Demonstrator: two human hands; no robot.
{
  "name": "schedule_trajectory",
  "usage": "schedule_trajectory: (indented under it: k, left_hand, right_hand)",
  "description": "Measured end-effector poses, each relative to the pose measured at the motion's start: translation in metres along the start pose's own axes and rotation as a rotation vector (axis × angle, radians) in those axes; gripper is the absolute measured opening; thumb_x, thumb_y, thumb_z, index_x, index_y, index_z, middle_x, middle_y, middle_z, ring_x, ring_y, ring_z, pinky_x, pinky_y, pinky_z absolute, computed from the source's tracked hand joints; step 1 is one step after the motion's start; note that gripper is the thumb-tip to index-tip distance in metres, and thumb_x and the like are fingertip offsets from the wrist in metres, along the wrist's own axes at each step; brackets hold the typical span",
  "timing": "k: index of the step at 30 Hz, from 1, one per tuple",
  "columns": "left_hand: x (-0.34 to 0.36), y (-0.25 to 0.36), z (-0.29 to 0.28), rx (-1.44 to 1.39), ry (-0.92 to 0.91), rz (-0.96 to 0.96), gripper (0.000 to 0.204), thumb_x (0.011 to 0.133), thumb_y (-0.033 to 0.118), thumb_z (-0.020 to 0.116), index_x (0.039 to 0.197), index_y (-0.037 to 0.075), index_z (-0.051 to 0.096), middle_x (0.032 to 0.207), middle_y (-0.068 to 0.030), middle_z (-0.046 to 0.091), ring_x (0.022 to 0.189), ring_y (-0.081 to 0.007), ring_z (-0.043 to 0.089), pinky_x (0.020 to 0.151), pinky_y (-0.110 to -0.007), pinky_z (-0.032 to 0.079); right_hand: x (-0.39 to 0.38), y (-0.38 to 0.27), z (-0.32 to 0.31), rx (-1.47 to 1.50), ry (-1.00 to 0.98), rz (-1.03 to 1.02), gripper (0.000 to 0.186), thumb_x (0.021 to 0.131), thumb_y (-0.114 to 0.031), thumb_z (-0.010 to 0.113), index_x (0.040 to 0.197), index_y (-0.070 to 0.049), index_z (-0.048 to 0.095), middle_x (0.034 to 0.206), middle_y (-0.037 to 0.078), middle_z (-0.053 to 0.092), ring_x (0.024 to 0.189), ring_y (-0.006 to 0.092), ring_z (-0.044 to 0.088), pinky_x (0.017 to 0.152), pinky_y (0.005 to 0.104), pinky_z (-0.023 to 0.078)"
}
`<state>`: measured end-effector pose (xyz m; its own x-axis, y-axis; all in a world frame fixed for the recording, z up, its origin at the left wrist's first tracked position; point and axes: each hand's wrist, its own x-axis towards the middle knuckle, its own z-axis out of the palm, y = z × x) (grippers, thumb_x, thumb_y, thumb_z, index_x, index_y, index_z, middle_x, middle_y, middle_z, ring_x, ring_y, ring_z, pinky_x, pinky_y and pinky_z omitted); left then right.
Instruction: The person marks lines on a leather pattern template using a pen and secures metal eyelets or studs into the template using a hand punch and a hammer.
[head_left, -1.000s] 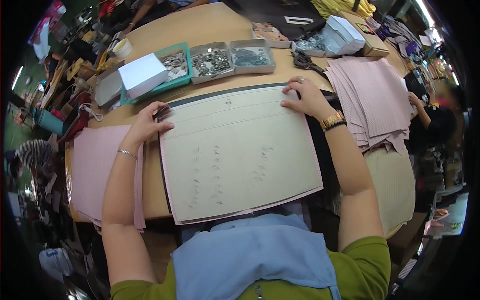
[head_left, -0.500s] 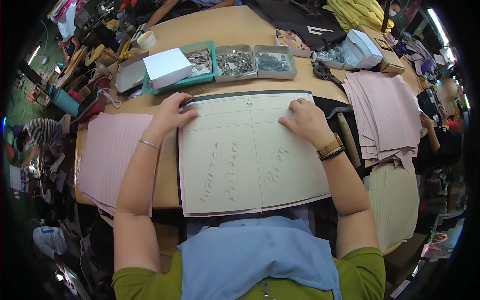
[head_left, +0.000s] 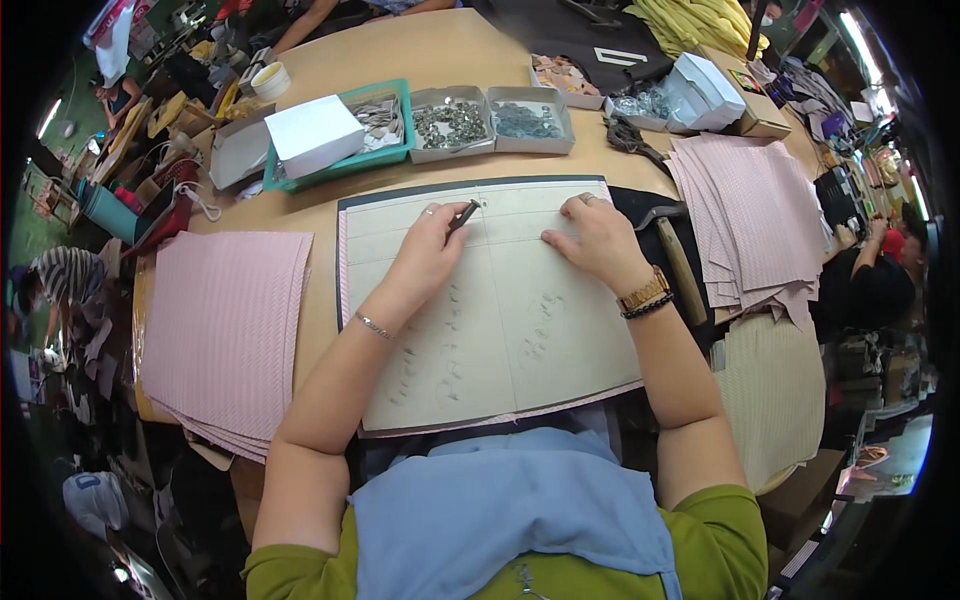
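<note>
hands [head_left: 605, 242] over handwriting-marked board [head_left: 500, 330]

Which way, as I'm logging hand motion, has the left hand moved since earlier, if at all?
Yes, rightward: the left hand was in front of the teal tray; now it's before the adjoining grey box.

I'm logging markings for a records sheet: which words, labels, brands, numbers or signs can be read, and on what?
None can be quoted reliably.
Pale board: handwriting, too blurred to read.
Cardboard box at upper right: small label, too small to read.
White item at lower left: blue mark, too blurred.
Pink-and-white hanging item at upper left: marks, too blurred.
</note>
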<state>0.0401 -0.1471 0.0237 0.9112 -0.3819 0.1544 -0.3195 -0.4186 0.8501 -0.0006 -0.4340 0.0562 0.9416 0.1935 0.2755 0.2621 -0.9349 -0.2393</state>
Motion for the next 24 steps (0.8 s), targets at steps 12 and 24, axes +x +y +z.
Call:
schedule_trajectory:
  k: [12, 24]
  left_hand:
    - [0.017, 0.036, 0.035, -0.817, 0.0, -0.127, 0.017, 0.111, 0.023, 0.056, 0.123, 0.011, 0.058, 0.121, -0.0028, 0.072, 0.115, -0.0111, 0.066, 0.09, -0.026, 0.052]
    - [-0.085, 0.077, -0.015, -0.622, 0.195, 0.109, 0.026, 0.096, 0.008, 0.075, 0.121, 0.004, 0.07, 0.111, -0.005, 0.072, 0.105, -0.0125, 0.066, 0.095, -0.031, 0.054]
  right_hand:
    - [-0.004, -0.008, -0.009, 0.0, -0.028, 0.106, 0.039, 0.091, -0.039, 0.076, 0.108, -0.005, 0.07, 0.111, 0.012, 0.071, 0.104, 0.0325, 0.069, 0.088, 0.0432, 0.057]
    - [-0.021, -0.117, -0.022, 0.857, -0.35, -0.229, 0.044, 0.097, -0.01, 0.072, 0.139, -0.003, 0.061, 0.112, 0.015, 0.073, 0.096, 0.0233, 0.07, 0.086, 0.0349, 0.056]
